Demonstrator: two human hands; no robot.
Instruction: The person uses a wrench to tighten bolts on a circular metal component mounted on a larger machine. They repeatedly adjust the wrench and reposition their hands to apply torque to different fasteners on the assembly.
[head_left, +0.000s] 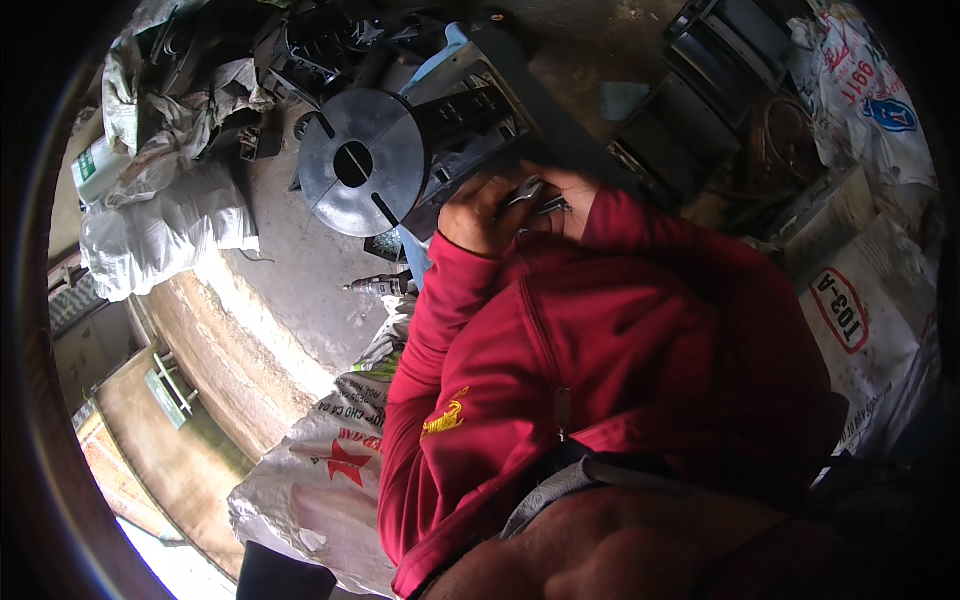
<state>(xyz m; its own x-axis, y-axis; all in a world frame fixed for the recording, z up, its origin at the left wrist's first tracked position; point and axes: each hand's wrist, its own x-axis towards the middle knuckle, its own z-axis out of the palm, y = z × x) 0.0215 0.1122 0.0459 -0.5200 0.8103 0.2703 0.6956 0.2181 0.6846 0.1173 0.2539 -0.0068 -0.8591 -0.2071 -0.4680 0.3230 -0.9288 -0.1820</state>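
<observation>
Close to my chest, my left hand and my right hand are drawn together, both with bent, closed fingers. A small shiny metal hand tool, perhaps a wrench or pliers, shows between them, seemingly in my right hand's fingers. What my left fingers hold is in shadow and cannot be made out. Just beyond the hands lies a dark plastic part with ribs and slots. To its left, near my left hand, is a large grey disc with a round centre hole and two slots.
Dark plastic parts are heaped at the far left. A white wrapped bundle lies at left. A metal-tipped tool rests on the floor by my left sleeve. Printed sacks stand at lower left, another sack at right. Black bins stand far right.
</observation>
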